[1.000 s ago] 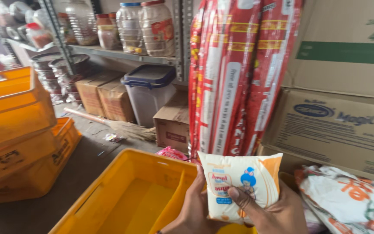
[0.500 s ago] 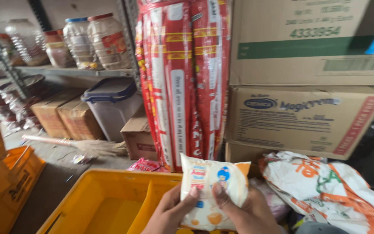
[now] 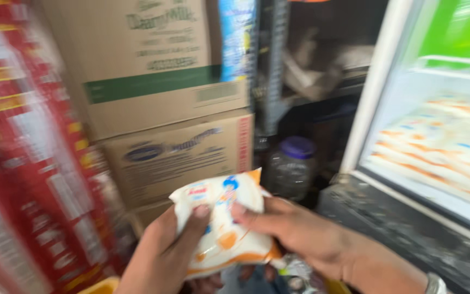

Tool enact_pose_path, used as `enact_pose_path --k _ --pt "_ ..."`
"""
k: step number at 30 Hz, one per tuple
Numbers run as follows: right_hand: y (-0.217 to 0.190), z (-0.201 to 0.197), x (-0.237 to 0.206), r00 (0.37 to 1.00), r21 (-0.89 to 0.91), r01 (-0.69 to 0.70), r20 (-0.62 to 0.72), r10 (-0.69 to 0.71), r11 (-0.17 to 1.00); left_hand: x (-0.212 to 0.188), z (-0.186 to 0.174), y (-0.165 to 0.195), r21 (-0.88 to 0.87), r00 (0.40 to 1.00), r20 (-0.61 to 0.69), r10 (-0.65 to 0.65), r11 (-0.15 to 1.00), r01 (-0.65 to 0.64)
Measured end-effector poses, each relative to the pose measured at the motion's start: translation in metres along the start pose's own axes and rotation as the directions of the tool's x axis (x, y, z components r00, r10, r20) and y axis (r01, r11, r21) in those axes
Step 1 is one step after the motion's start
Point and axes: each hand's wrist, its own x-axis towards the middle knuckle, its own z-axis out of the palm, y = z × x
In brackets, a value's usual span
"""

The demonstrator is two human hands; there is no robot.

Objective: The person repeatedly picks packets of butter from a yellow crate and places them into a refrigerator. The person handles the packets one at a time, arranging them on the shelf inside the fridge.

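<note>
the view has swung to the right since the earlier frames: the yellow crate has all but dropped out of sight, leaving only a sliver at the bottom edge (image 3: 98, 285), the tall red packs (image 3: 25, 179) have slid to the left margin, and an open cooler (image 3: 373, 109) with stacked pouches inside (image 3: 441, 147) has come in on the right. the white pouch (image 3: 225, 226) with orange and blue print is still held in both hands, low in the middle of the picture, in front of the cardboard boxes (image 3: 159, 98) and near a clear jar with a purple lid (image 3: 291, 170).

the left hand (image 3: 161, 256) cups it from below and the left, thumb pressed on its face. the right hand (image 3: 295, 231) clasps it from the right, fingertips curled over its upper edge. both are closed on the pouch, neither is loose.

the pouch looks soft and bulging, probably filled with liquid, so it would sag and shift if pinched at a corner; the film looks smooth and possibly slick. supporting the belly from underneath, as now, seems the safest hold, and squeezing hard could burst a seam.

its long axis runs tilted, from the lower middle up to the right, with an orange corner (image 3: 254, 175) topmost and the printed face toward the camera. motion blur hides finer detail.
</note>
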Motion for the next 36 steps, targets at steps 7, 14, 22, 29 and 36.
enact_pose_path --k 7,14,22,29,36 --pt "-0.010 -0.155 -0.079 0.835 -0.128 0.005 -0.546 -0.075 0.992 0.113 0.183 0.032 -0.205 0.873 0.487 0.014 0.974 0.099" --pt "0.010 -0.318 -0.188 0.224 -0.299 -0.151 -0.939 -0.262 0.942 0.155 0.370 0.051 -0.255 0.738 0.674 0.026 0.946 0.199" --pt "0.013 -0.406 -0.282 -0.294 0.092 -0.751 -0.933 -0.206 0.654 0.158 0.449 0.046 -0.061 0.602 0.771 0.207 0.965 -0.253" --pt "0.033 -0.399 -0.274 -0.255 0.002 -0.910 -0.789 -0.559 0.414 0.163 0.458 0.030 -0.068 0.629 0.765 0.135 0.989 -0.129" --pt "0.025 -0.392 -0.244 -0.096 -0.010 -0.938 -0.953 -0.286 0.347 0.165 0.471 0.024 0.042 0.543 0.728 0.418 0.764 -0.644"
